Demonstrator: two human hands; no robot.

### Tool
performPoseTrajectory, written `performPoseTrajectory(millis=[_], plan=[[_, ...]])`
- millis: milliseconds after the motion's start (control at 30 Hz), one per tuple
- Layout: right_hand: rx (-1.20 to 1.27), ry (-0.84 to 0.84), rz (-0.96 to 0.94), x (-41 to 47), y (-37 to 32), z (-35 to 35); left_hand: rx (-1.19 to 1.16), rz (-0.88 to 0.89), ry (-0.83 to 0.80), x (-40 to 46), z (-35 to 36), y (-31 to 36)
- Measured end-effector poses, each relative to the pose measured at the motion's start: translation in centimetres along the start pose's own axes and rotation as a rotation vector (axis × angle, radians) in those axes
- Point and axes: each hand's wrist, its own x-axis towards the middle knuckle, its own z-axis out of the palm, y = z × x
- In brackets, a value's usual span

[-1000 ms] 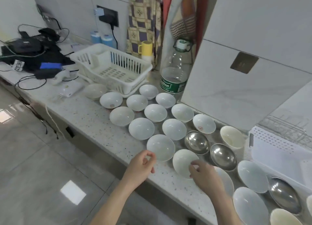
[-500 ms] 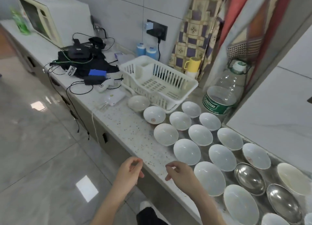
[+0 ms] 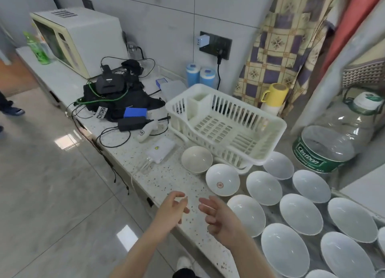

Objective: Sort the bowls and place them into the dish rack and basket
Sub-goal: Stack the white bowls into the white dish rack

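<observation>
Both hands are up over the front edge of the speckled tabletop (image 3: 166, 179), empty. The left hand (image 3: 171, 208) has a loose grip, fingers gently curled around nothing; the right hand (image 3: 220, 216) is much the same, fingers relaxed and spread, holding nothing, just beside the nearest white bowl (image 3: 248, 214).

The white dish rack (image 3: 225, 123) sits toward the back of the tabletop with no bowls in it. Right in front of the rack, touching close, is a cream bowl (image 3: 196, 159), and next to that a white bowl with a red mark (image 3: 222, 182) in its bottom. More white bowls (image 3: 300, 213) run in rows away from the rack's front corner.

Behind the rack stands a yellow mug (image 3: 275, 93); beyond the rack's far end sits a big clear water jug (image 3: 333, 136). On the rack's other side lies a heap of black cables and gear (image 3: 116, 94), with a cream microwave (image 3: 77, 38) farther along.
</observation>
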Motion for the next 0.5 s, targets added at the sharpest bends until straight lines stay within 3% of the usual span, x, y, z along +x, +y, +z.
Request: performPoseTrajectory(millis=[100, 233, 500], plan=[[0.221, -0.033, 0.093, 2.4, -1.3, 1.0, 0.009, -0.061, -0.006, 3.7, -1.0, 1.9], [0.42, 0.087, 0.138, 4.8, -2.1, 1.6, 0.001, -0.146, -0.033, 7.4, -1.3, 3.5], [0.589, 0.309, 0.001, 7.3, -1.9, 1.9, -0.095, -0.167, 0.028, 12.5, -0.8, 4.4]])
